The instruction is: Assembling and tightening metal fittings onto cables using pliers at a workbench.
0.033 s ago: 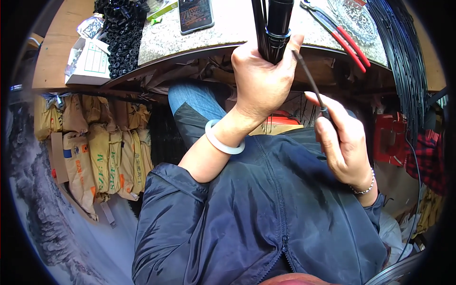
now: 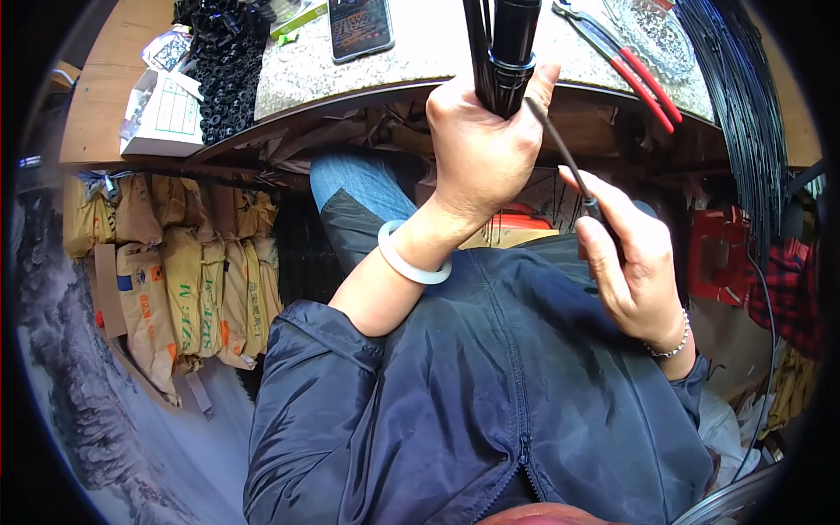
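My left hand (image 2: 483, 153) is closed round a black umbrella frame (image 2: 511, 61), a shiny tube with thin ribs gathered about it. Its upper part runs past the top edge, out of sight. In my right hand (image 2: 637, 262), a thin dark rod (image 2: 564, 149) with a thicker black end is pinched between thumb and forefinger. The rod slants up to the left, its tip close to my left thumb and the lower end of the frame. I cannot tell whether the tip touches the frame. The rod's thicker end is partly hidden in my palm.
On the speckled tabletop (image 2: 297, 92) lie a phone (image 2: 360, 31) and red-handled pliers (image 2: 634, 74), near a clear glass dish (image 2: 656, 39). Small black parts (image 2: 223, 79) and a white box (image 2: 164, 114) sit left. Long black ribs (image 2: 744, 114) hang over the right edge. Sacks (image 2: 179, 289) stand lower left.
The rod's tip has shifted slightly left and down, nearer the frame's lower end. My right hand has moved a little left with it; my left hand and the frame look still.
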Motion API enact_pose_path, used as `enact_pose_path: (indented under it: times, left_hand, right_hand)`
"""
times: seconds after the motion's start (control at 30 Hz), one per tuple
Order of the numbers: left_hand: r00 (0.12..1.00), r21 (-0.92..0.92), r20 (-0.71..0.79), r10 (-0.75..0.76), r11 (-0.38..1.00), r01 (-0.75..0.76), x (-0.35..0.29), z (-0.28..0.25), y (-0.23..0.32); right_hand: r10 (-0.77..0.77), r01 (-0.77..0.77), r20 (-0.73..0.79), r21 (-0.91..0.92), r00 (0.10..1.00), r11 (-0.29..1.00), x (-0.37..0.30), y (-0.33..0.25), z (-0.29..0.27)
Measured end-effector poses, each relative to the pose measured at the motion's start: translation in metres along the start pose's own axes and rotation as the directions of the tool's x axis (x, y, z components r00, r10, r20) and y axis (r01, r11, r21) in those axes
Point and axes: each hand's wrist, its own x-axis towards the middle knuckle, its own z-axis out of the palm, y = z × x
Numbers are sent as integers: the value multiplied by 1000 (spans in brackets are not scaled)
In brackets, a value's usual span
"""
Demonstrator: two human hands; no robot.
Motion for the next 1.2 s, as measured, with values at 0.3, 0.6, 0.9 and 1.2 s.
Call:
enact_pose_path:
  times: [0.3, 0.6, 0.9, 1.2]
  left_hand:
    - [997, 15, 44, 71, 997, -71, -4, 1, 1]
    - [999, -50, 50, -15, 999, 18, -7, -3, 0]
    - [999, -49, 15, 47, 998, -46, -4, 2, -2]
    - [998, -62, -21, -53, 997, 51, -5, 2, 0]
  right_hand:
    - [-116, 113, -106, -34, 988, 993, 0, 10, 12]
    - [-164, 128, -185, -194, 969, 973, 0, 1, 14]
    - [-191, 68, -237, -445, 953, 893, -4, -14, 21]
    - [4, -30, -130, -192, 991, 981, -4, -28, 24]
